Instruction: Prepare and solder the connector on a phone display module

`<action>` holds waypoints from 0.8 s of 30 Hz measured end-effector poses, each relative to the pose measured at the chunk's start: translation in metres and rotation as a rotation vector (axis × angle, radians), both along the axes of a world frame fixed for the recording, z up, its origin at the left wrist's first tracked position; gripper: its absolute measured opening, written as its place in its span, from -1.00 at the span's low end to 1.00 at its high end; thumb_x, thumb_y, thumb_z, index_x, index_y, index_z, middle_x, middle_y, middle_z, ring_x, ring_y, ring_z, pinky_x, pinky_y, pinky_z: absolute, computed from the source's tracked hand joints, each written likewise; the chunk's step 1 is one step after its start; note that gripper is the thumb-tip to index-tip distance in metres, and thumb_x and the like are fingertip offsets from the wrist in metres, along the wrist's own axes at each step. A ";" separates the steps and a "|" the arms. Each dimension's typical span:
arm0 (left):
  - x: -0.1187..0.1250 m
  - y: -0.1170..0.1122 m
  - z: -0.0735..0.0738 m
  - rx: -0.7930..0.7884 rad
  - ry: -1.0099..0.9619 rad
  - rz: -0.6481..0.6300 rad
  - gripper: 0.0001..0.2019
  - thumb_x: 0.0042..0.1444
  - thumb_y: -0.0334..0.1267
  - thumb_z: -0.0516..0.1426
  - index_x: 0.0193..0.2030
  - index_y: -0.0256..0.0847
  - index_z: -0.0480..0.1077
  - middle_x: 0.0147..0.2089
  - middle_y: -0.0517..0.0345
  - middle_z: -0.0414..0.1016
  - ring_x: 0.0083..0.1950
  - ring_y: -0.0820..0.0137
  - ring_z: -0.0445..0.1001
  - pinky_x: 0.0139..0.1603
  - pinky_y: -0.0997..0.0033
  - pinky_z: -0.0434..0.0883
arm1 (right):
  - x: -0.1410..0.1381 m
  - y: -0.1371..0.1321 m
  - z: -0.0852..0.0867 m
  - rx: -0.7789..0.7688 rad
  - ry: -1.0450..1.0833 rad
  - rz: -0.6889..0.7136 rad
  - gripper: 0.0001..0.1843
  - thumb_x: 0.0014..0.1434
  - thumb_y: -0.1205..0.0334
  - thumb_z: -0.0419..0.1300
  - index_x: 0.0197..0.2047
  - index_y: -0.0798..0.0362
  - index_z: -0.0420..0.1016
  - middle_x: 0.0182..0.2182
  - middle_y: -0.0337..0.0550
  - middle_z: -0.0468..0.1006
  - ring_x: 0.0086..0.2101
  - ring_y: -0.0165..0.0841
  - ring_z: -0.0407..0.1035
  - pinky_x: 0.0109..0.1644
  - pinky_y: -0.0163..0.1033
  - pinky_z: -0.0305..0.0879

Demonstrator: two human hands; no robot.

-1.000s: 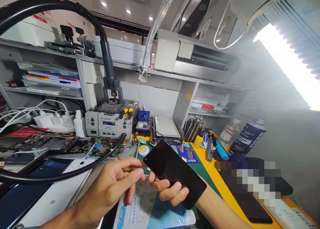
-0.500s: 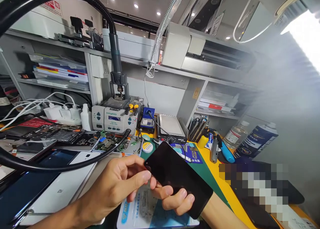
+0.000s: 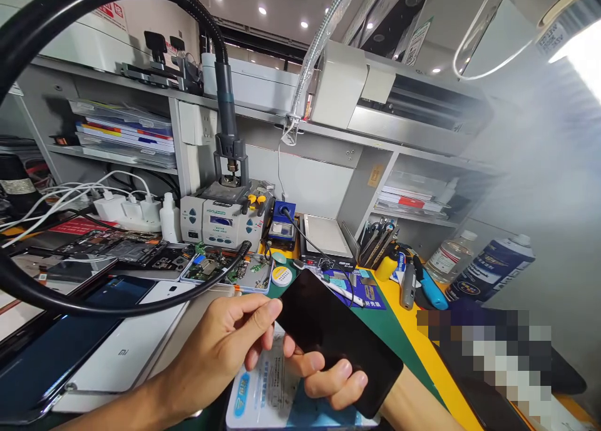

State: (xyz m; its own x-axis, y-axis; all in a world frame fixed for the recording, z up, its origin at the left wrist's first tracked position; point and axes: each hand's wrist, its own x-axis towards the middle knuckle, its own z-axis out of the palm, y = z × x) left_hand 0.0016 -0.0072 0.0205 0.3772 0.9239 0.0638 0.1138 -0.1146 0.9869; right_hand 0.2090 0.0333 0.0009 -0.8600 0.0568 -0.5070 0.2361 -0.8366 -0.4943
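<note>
A smartphone (image 3: 342, 340) with a dark screen lies tilted in my right hand (image 3: 323, 374). The fingers of that hand curl over its lower edge, and the palm is hidden behind the phone. At the phone's upper left corner is my left hand (image 3: 235, 340), its thumb pressed against the index finger in a pinch. Whatever lies between those fingertips, if anything, is too small or hidden to make out. Beneath both hands sits a white and blue printed box (image 3: 267, 393) on the green mat (image 3: 404, 337).
To the left lie a white tablet (image 3: 126, 349), a dark-screened device (image 3: 84, 331) and opened circuit boards (image 3: 225, 269). A black hose (image 3: 141, 309) loops from the grey hot-air station (image 3: 225, 221) close to my left hand. Bottles (image 3: 451, 255) and a spray can (image 3: 493, 268) stand at right.
My left thumb has drawn back slightly from the phone's corner and closed against the index finger. The right hand keeps its hold on the phone. The whole view has shifted a little.
</note>
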 end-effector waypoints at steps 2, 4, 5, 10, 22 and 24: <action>0.000 0.001 0.002 -0.029 -0.019 0.000 -0.45 0.27 0.18 0.01 -0.56 -0.22 0.34 -0.55 0.20 0.39 -0.58 0.50 0.27 -0.48 0.47 0.25 | 0.001 0.001 0.000 0.038 -0.002 -0.036 -0.49 0.43 -0.14 -0.26 -0.25 0.00 0.31 -0.62 -0.43 0.12 -0.76 -0.57 -0.04 -0.73 -0.51 -0.17; 0.001 0.002 0.004 -0.068 -0.050 0.003 -0.43 0.26 0.20 0.00 -0.57 -0.23 0.34 -0.55 0.20 0.38 -0.59 0.50 0.28 -0.50 0.47 0.26 | 0.004 0.001 0.002 0.047 0.029 -0.076 -0.42 0.42 -0.17 -0.35 -0.18 0.00 0.32 -0.59 -0.39 0.18 -0.73 -0.55 0.01 -0.72 -0.50 -0.10; 0.001 0.002 0.004 -0.082 -0.064 0.003 -0.42 0.26 0.21 0.00 -0.58 -0.23 0.34 -0.55 0.20 0.38 -0.60 0.50 0.27 -0.52 0.47 0.26 | 0.006 0.001 0.004 0.038 0.055 -0.075 -0.37 0.41 -0.18 -0.42 -0.15 0.01 0.33 -0.58 -0.37 0.20 -0.72 -0.53 0.05 -0.73 -0.48 -0.07; 0.000 0.004 0.003 -0.098 -0.093 -0.015 -0.40 0.24 0.24 0.01 -0.59 -0.24 0.33 -0.56 0.18 0.39 -0.61 0.52 0.26 -0.54 0.48 0.25 | 0.009 -0.001 0.017 0.001 0.180 -0.052 -0.19 0.35 -0.11 -0.64 -0.09 0.07 0.35 -0.49 -0.25 0.29 -0.69 -0.43 0.16 -0.79 -0.36 0.06; -0.003 0.004 -0.002 -0.131 -0.161 -0.022 -0.42 0.28 0.15 0.04 -0.59 -0.27 0.36 -0.52 0.13 0.47 -0.61 0.54 0.28 -0.54 0.49 0.26 | 0.005 -0.017 0.013 0.048 0.345 -0.248 0.30 -0.21 -0.70 -0.68 -0.01 0.15 0.31 -0.46 -0.17 0.42 -0.74 -0.41 0.18 -0.86 -0.25 0.13; -0.004 0.004 -0.003 -0.149 -0.179 -0.029 -0.44 0.29 0.12 0.05 -0.59 -0.27 0.36 -0.52 0.14 0.47 -0.60 0.54 0.29 -0.55 0.50 0.25 | 0.006 -0.015 0.011 0.071 0.323 -0.240 0.32 -0.21 -0.69 -0.70 0.01 0.17 0.31 -0.47 -0.16 0.42 -0.75 -0.40 0.18 -0.85 -0.22 0.17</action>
State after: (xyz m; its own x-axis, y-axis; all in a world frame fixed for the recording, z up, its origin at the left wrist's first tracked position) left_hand -0.0023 -0.0030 0.0172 0.3985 0.9172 -0.0044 -0.0661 0.0334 0.9973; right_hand 0.2148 0.0178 0.0124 -0.9327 0.3001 -0.2002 -0.1384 -0.8103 -0.5695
